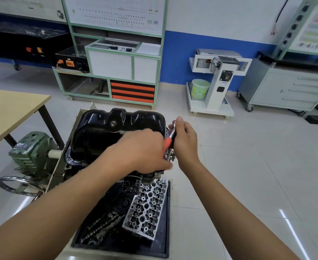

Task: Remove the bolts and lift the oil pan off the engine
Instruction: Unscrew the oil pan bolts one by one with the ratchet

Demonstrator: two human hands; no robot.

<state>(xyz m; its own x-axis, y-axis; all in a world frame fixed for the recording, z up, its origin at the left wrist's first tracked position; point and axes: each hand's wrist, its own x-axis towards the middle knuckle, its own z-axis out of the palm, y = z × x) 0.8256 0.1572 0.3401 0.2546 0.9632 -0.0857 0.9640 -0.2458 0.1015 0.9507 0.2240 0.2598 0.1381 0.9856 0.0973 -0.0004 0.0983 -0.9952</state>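
Surroundings: wooden table [10, 109] at left edge of frame. Below it, a green gearbox [32, 151] with a steel handwheel [17, 184] at lower left. Green-framed training bench [117, 72] at upper centre, with orange drawers [133, 91] at its base. White stand [216, 81] carrying a pale green bucket [199, 89] at upper right. Grey drawer cabinet [285, 89] on castors at far right.

Bottom centre: black tray [166, 222] holding a bare cylinder head [147, 205] and camshafts [102, 224] beside it.

In the way: left hand [145, 149] and forearm cross over the near right part of the pan and hide its flange there.

Oil pan [117, 128]: centre of frame, glossy black stamped steel, sitting sump-up on the inverted engine (flange against the block, as far as visible). Drain plug [113, 123] on its far wall.

Hands: right hand [184, 141] is wrapped round a ratchet [170, 138] with a chrome shaft and a red-orange grip, just off the pan's right edge. The tool's head points down toward the flange. Left hand is back-up, fingertips down by the ratchet head. It is motion-blurred, so I cannot tell whether it holds anything.

Writing: wall charts at top and the label on the gearbox are too small or blurred to read.
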